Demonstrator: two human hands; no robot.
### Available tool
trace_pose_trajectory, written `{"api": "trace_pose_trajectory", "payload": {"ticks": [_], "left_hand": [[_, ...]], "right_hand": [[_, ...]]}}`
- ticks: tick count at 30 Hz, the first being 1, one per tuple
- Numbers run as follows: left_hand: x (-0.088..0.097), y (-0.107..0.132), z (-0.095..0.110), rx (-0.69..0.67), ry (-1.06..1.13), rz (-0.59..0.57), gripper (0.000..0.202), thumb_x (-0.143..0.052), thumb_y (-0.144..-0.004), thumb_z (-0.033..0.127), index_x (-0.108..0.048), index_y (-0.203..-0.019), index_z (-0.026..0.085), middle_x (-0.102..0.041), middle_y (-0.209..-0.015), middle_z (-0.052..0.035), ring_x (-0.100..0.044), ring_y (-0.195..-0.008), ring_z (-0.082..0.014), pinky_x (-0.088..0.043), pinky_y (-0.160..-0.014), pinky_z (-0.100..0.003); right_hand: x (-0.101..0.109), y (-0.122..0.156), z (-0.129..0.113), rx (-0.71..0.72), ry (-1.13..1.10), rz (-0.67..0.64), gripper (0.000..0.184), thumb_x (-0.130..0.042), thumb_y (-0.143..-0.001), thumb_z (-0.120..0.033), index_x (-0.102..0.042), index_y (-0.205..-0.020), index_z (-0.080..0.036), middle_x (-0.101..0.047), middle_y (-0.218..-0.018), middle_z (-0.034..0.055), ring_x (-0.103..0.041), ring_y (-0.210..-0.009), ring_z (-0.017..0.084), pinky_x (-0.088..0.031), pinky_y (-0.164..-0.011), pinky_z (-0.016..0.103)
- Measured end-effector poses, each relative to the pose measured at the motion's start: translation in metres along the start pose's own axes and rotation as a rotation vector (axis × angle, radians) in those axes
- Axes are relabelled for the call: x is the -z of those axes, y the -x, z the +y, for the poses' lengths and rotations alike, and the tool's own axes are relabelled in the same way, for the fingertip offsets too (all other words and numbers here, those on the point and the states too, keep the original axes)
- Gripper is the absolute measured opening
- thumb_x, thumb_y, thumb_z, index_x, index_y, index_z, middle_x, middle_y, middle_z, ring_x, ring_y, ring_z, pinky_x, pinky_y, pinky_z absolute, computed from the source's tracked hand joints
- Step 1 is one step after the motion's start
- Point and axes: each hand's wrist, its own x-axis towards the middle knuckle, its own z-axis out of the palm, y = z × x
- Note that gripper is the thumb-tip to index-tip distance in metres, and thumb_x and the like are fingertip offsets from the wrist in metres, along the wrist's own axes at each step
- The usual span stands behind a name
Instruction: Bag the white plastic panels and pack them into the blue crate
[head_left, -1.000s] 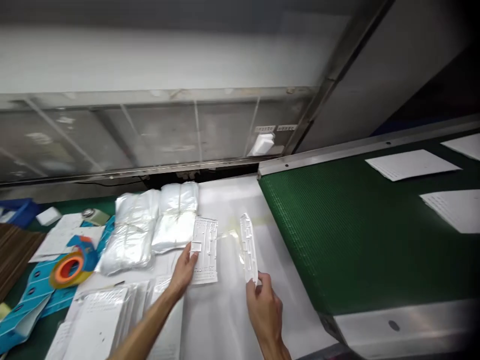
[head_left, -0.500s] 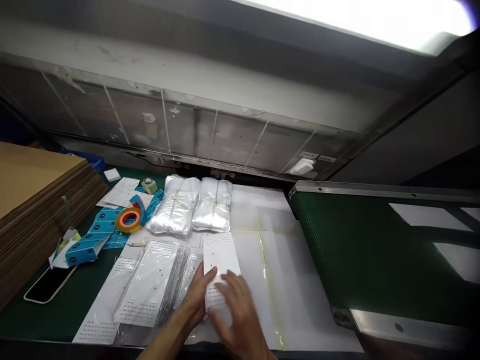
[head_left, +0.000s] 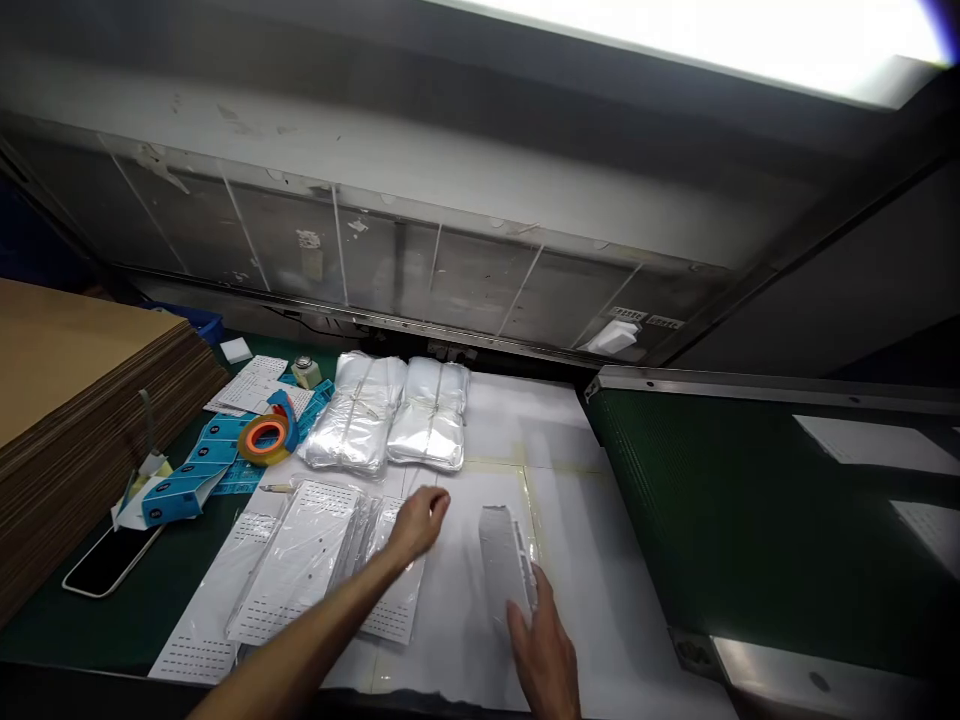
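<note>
Right hand [head_left: 546, 640]: your thumb and fingers hold the panel [head_left: 501, 565] near its lower end, tilted up above the paper [head_left: 607, 610].
Left hand [head_left: 420, 518]: fingers curled in, just above the right end of the wrapped panels [head_left: 300, 570]; you cannot tell whether it holds anything.
Room: you have paper stretching from the panel to the left edge of the belt [head_left: 720, 530].
Bags [head_left: 356, 415]: two tied bundles, side by side, behind your left hand.
White pieces [head_left: 874, 443]: two on the belt, plus a sliver at the right margin.
Counter [head_left: 45, 640]: one phone [head_left: 112, 560], one cardboard stack [head_left: 82, 350].
Labels [head_left: 628, 314]: two on the wall, too small for you to read.
</note>
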Motion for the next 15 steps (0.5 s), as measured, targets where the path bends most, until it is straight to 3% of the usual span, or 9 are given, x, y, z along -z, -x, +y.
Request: {"api": "trace_pose_trajectory", "payload": {"ticks": [4,7,11,15], "left_hand": [[-0.003,-0.089,-0.005,-0.043,-0.266,0.005,0.026,-0.048,-0.089,0.036,-0.059,-0.099,0.014,-0.061,-0.101,-0.0063,-0.057,-0.095,-0.0192,-0.045,-0.086,-0.042],[-0.010,-0.130,-0.011,-0.057,-0.435,-0.011,0.027,-0.052,-0.087,0.035,-0.058,-0.102,0.014,-0.060,-0.106,-0.0069,-0.057,-0.098,-0.0203,-0.046,-0.087,-0.044],[-0.021,-0.154,-0.016,-0.066,-0.578,-0.024,0.031,-0.055,-0.085,0.036,-0.056,-0.107,0.014,-0.058,-0.109,-0.0076,-0.056,-0.100,-0.0216,-0.046,-0.087,-0.045],[-0.024,-0.159,-0.018,-0.072,-0.608,-0.036,0.026,-0.052,-0.087,0.034,-0.058,-0.103,0.014,-0.060,-0.105,-0.0067,-0.057,-0.096,-0.0197,-0.048,-0.084,-0.042]], "right_hand": [[-0.024,-0.022,0.060,0.194,0.377,-0.022,0.049,-0.016,-0.092,-0.032,-0.033,-0.133,-0.014,-0.059,-0.106,0.0145,-0.062,-0.084,0.026,-0.050,-0.062,0.036],[-0.045,-0.030,0.090,0.231,0.450,0.025,0.045,-0.016,-0.093,-0.030,-0.035,-0.129,-0.013,-0.058,-0.109,0.0160,-0.063,-0.081,0.025,-0.050,-0.057,0.035],[-0.053,-0.038,0.110,0.305,0.413,0.065,0.040,-0.018,-0.093,-0.028,-0.034,-0.128,-0.017,-0.062,-0.103,0.0132,-0.064,-0.080,0.024,-0.051,-0.056,0.033],[-0.046,-0.045,0.116,0.284,0.340,0.048,0.041,-0.019,-0.093,-0.029,-0.033,-0.129,-0.016,-0.063,-0.096,0.0127,-0.063,-0.072,0.023,-0.050,-0.052,0.032]]}}
